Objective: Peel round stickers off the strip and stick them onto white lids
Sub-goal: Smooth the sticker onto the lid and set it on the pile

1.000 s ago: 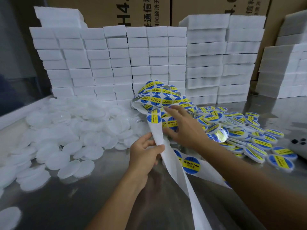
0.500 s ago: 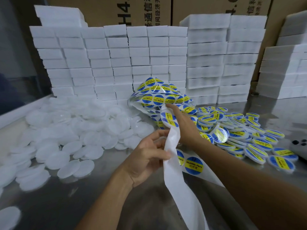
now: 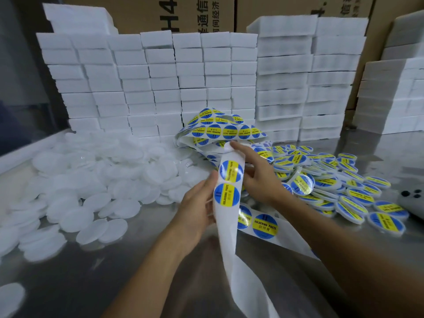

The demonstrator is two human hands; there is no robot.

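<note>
A white backing strip (image 3: pixel 226 228) hangs down the middle, with two blue-and-yellow round stickers (image 3: pixel 227 194) on its upper part. My left hand (image 3: pixel 195 210) holds the strip's left edge beside the lower sticker. My right hand (image 3: pixel 257 175) is behind the strip, its index finger touching the strip's top where a sticker-sized white patch (image 3: pixel 228 148) shows. The rest of the strip lies coiled in a heap of stickers (image 3: pixel 220 130) behind. Plain white lids (image 3: pixel 96 180) are piled on the left. Lids with stickers on them (image 3: pixel 339 187) lie in a pile on the right.
Stacks of white foam blocks (image 3: pixel 160 83) form a wall along the back of the steel table (image 3: pixel 91 276), with cardboard boxes (image 3: pixel 206 12) behind. More strip with stickers (image 3: pixel 265 226) lies flat under my right forearm. A grey device (image 3: pixel 410 200) sits at the right edge.
Both hands have drawn the strip up and toward me, so two stickers now face me. My right index finger moved to the strip's top edge.
</note>
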